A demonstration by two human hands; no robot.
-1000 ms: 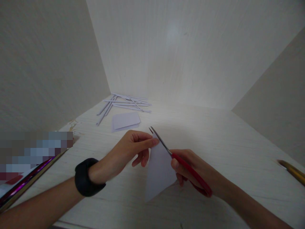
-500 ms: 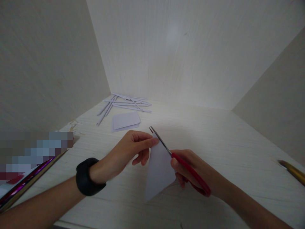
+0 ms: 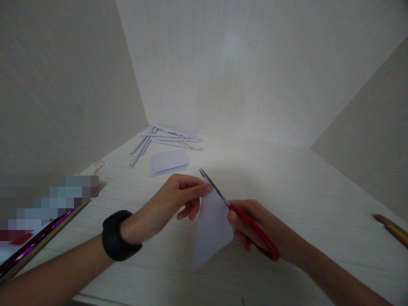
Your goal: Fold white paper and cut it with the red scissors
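My left hand [image 3: 181, 193] pinches the upper edge of a white sheet of paper [image 3: 213, 227] between thumb and forefinger; a black band circles that wrist. The paper hangs tilted above the table, its lower corner toward me. In my right hand [image 3: 255, 221] is a pair of scissors [image 3: 255, 229] with red handles. Their metal blades lie along the paper's upper right edge, tips slightly apart just beyond my left thumb. Part of the paper's right side is hidden by my right hand.
Beyond my left hand lies a small stack of white paper pieces [image 3: 168, 161]. Behind it are several thin rolled paper sticks [image 3: 172, 138] near the back wall. A gold-coloured object [image 3: 390, 227] sits at the right edge, and shiny purple and gold strips [image 3: 41, 242] at the left.
Very little differs. The scissors' handles and my right hand's fingers have drawn slightly closer in; the left hand and paper hold nearly the same place.
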